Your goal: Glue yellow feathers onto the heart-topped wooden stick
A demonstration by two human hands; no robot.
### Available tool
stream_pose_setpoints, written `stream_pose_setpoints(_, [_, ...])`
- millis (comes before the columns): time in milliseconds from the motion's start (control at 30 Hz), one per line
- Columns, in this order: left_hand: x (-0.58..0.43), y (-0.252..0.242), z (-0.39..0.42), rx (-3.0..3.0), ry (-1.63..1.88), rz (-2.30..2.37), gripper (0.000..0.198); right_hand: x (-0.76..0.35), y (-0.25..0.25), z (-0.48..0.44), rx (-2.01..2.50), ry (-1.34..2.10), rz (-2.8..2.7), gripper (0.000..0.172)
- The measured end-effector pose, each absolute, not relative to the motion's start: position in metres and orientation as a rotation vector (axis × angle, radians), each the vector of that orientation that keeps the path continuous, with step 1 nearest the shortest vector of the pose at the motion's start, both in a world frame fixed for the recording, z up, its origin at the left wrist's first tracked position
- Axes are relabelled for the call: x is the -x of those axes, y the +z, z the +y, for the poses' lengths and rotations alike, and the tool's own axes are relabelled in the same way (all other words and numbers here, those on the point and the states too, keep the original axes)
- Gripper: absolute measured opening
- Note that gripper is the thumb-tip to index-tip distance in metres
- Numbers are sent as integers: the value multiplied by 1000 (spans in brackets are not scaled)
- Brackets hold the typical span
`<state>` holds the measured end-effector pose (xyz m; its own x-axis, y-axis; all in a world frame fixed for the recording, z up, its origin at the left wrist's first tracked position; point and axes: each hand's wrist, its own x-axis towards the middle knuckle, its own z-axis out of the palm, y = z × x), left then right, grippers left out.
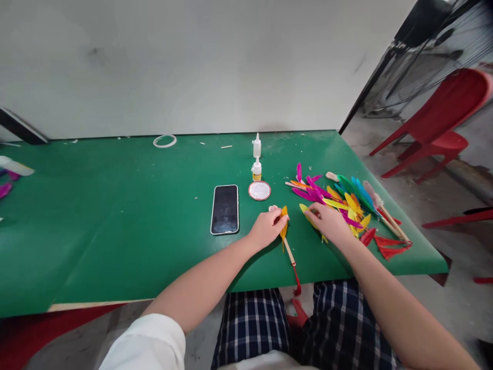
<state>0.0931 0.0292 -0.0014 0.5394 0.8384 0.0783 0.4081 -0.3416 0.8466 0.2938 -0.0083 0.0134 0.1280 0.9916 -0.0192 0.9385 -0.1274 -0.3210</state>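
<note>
My left hand [266, 227] is closed around the upper part of a wooden stick [289, 251], with an orange-yellow feather [284, 226] lying along it. A red tassel [297, 281] hangs from the stick's lower end over the table edge. Just to the right, my right hand [327, 220] pinches a yellow feather [308, 213], its tip pointing up and left. Beside that hand lies a pile of loose magenta feathers [314, 192], yellow ones and red ones. Both hands' fingertips are partly hidden.
Two glue bottles [257, 169] stand behind a small round white dish [259, 190]. A phone [225, 209] lies on the green table [134, 216] left of my hands. Tasselled sticks with blue-green feathers [364, 195] lie at right. A white ring [165, 141] is near the wall; red chairs [442, 123] stand beyond.
</note>
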Motion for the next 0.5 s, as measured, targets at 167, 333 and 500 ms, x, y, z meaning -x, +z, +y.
stream_pose_setpoints(167, [-96, -1, 27, -1959, 675, 974, 31, -275, 26, 28, 1919, 298, -1767, 30])
stream_pose_setpoints(333, [-98, -1, 25, -1989, 837, 1026, 27, -233, 31, 94, 1729, 539, -1661, 36])
stream_pose_setpoints(500, [-99, 1, 23, -2035, 872, 1067, 24, -207, 26, 137, 1689, 659, -1746, 55])
